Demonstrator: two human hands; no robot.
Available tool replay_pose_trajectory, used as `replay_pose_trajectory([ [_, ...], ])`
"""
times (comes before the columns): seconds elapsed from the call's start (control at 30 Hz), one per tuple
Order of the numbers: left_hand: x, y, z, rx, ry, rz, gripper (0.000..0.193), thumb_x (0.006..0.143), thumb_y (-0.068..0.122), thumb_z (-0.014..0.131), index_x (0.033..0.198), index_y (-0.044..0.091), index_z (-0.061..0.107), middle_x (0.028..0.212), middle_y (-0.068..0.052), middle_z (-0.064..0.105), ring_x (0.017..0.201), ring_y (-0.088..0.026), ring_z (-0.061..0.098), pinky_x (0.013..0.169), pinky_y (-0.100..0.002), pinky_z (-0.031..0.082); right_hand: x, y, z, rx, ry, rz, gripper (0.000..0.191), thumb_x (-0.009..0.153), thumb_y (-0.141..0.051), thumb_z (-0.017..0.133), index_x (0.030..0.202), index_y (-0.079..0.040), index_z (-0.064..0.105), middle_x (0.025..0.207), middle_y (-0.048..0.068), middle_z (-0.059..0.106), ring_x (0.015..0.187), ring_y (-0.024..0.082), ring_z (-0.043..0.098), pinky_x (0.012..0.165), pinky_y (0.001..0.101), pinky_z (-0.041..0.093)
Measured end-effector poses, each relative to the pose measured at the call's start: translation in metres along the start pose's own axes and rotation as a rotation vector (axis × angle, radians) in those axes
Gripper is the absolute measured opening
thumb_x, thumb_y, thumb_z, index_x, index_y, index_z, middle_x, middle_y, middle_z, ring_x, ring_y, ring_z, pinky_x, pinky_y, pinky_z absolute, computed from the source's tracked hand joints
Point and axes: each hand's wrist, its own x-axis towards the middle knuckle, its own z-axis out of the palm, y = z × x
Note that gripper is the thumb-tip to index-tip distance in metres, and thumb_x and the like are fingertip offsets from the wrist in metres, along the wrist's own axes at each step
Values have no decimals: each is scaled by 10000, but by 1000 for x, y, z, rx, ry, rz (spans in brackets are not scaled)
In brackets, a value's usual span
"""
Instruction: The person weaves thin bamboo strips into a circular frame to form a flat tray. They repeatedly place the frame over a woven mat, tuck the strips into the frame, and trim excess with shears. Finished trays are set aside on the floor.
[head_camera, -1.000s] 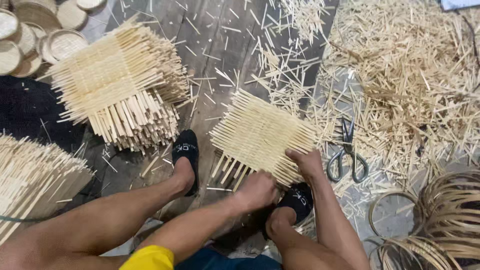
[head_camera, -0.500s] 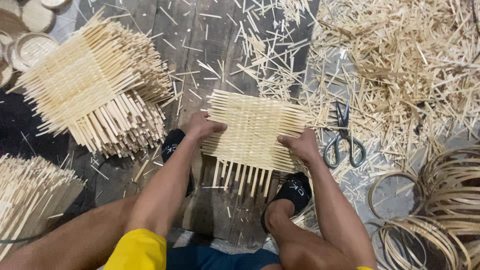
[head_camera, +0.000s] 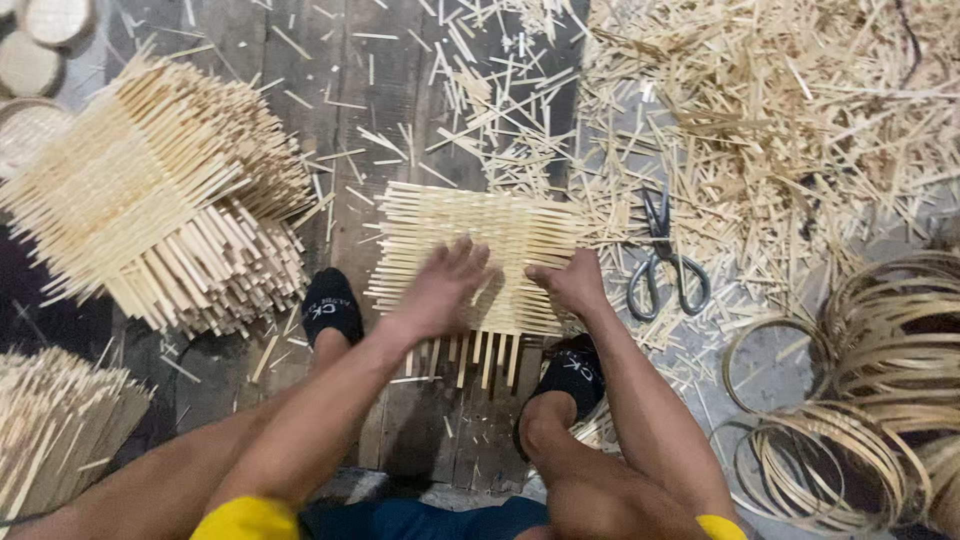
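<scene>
A square mat woven from pale bamboo strips (head_camera: 470, 232) lies flat on the dark wooden floor between my two feet in black slippers. My left hand (head_camera: 443, 288) rests on its near middle with fingers spread and holding nothing. My right hand (head_camera: 570, 282) presses on the mat's near right part, fingers curled down onto the weave. Loose strip ends stick out of the mat toward me.
A tall stack of finished woven mats (head_camera: 155, 200) sits at the left. Scissors (head_camera: 662, 258) lie right of the mat. A heap of bamboo offcuts (head_camera: 780, 110) fills the upper right. Bamboo hoops (head_camera: 860, 390) are at the right, bundled strips (head_camera: 50, 430) lower left.
Both hands have moved inward from the mat's side edges to its near middle. The mat has shifted slightly and the view has tilted.
</scene>
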Motion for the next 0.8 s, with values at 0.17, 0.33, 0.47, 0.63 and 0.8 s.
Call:
replay_pose_trajectory([
  [0.17,0,13,12,204,68,-27,804,817,150,726,1533,326,404,1698,-41,148,1571,-304,48,1267,-505,66,11,34,0,-54,-45,-118,311,795,-135,853,1062,-3,763,929,89,789,809,177,739,727,315,579],
  [0.33,5,-2,22,176,148,6,799,795,71,719,1510,329,473,1699,-42,211,1582,-304,104,1275,-492,132,-11,132,-84,79,621,0,263,965,-159,787,1171,0,754,1044,108,743,940,207,673,864,312,538],
  [0.47,9,-11,24,157,132,25,861,741,27,719,1504,346,478,1690,-38,212,1562,-300,124,1257,-476,153,-81,205,-161,-598,984,389,859,744,-324,924,1353,119,512,1345,348,467,1240,474,457,1046,569,333],
  [0.63,5,-8,29,190,182,37,828,744,70,753,1495,300,494,1679,-62,242,1565,-326,151,1252,-502,175,-129,231,-158,-970,487,525,368,888,-415,750,1115,-136,827,1049,160,793,1026,365,724,1037,542,465],
  [0.8,4,-4,19,234,118,35,942,665,166,860,1512,291,467,1666,-78,232,1533,-348,166,1218,-522,177,-131,212,-135,-687,603,140,283,1090,-368,635,1124,-127,778,992,192,735,955,414,676,857,479,530],
])
